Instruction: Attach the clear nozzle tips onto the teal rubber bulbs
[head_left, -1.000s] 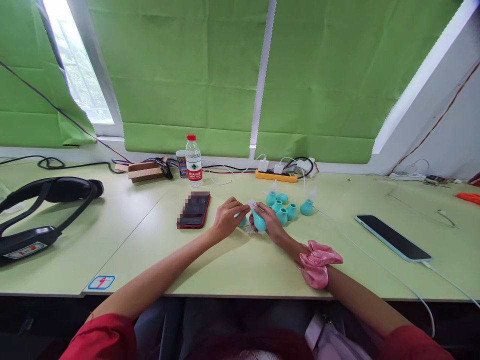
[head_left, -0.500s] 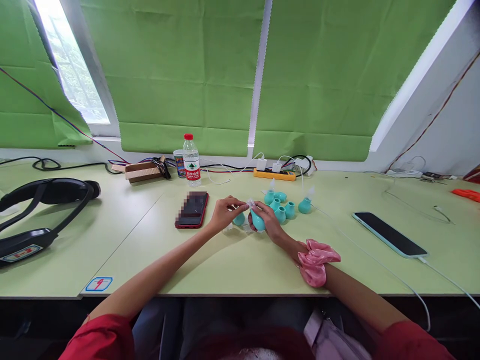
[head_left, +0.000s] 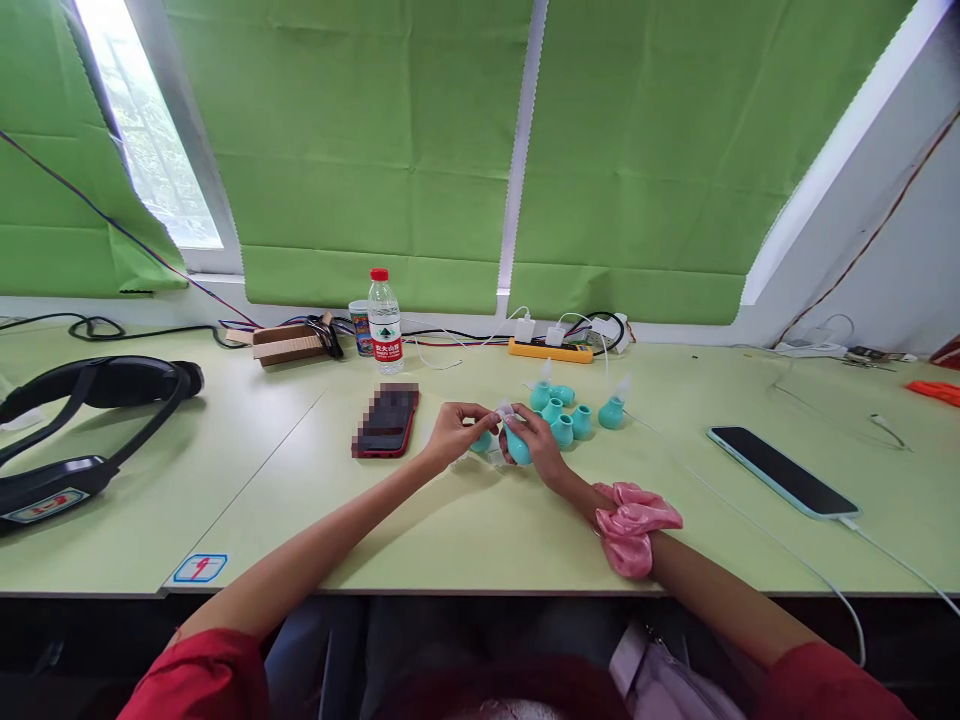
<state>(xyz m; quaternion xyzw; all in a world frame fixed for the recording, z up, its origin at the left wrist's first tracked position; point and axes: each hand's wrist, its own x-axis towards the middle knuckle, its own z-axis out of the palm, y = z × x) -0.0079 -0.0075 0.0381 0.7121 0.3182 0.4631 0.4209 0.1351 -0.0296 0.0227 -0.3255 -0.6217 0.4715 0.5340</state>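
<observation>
- Evidently, a glossy turquoise pear-shaped bulb (head_left: 517,448) is held by the right hand (head_left: 541,447) over the pale-green table (head_left: 480,545), tilted, apparently so its translucent plastic tip (head_left: 505,410) can be reached.
- At that tip, the left hand (head_left: 454,436) is posed narrow; whether anything is pinched cannot be told.
- Both bare forearms (head_left: 379,508) are angled inward toward the bulb.

Just beyond the right hand (head_left: 541,445), a huddle of small, vase-shaped turquoise bulbs (head_left: 562,433) blocks the way — but rightward there's room, over one thin white cable (head_left: 859,630), before the mint-cased black phone (head_left: 784,472); left of the left hand (head_left: 452,433), a red-cased black phone (head_left: 394,425) obstructs
</observation>
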